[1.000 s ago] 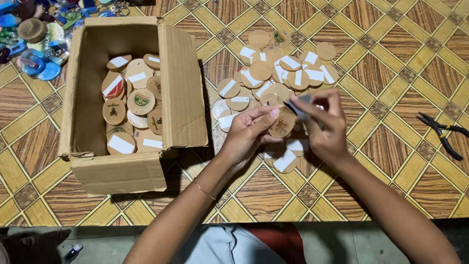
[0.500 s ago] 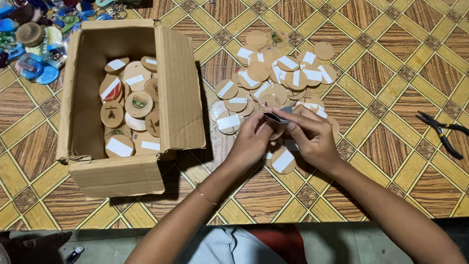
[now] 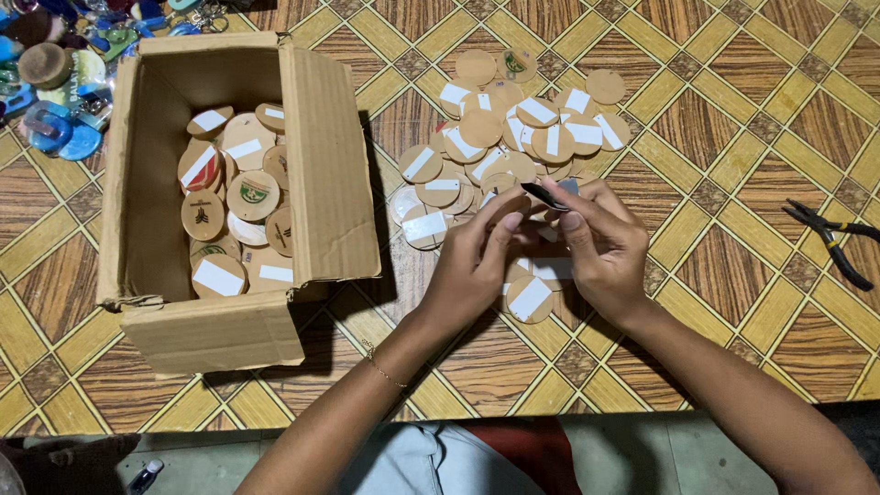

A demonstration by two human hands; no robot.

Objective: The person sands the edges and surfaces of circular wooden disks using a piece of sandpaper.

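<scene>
Wooden discs (image 3: pixel 513 137), round and flat, many with white paper strips, lay heaped just beyond my hands. My right hand (image 3: pixel 600 243) pinched a thin dark tool (image 3: pixel 545 195) between curled fingers; my left hand (image 3: pixel 477 261) closed its fingertips beside it, on something I could not make out. All sat on a glossy brown-and-yellow patterned floor (image 3: pixel 715 119). Left stood an open cardboard box (image 3: pixel 330 165) holding more discs; black pliers (image 3: pixel 830 238) lay far right.

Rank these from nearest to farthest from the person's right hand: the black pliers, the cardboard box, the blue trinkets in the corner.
From the right hand:
1. Black pliers, to its right on the floor.
2. Cardboard box, to its left, past the left hand.
3. Blue trinkets, far upper-left corner, beyond the box.
</scene>
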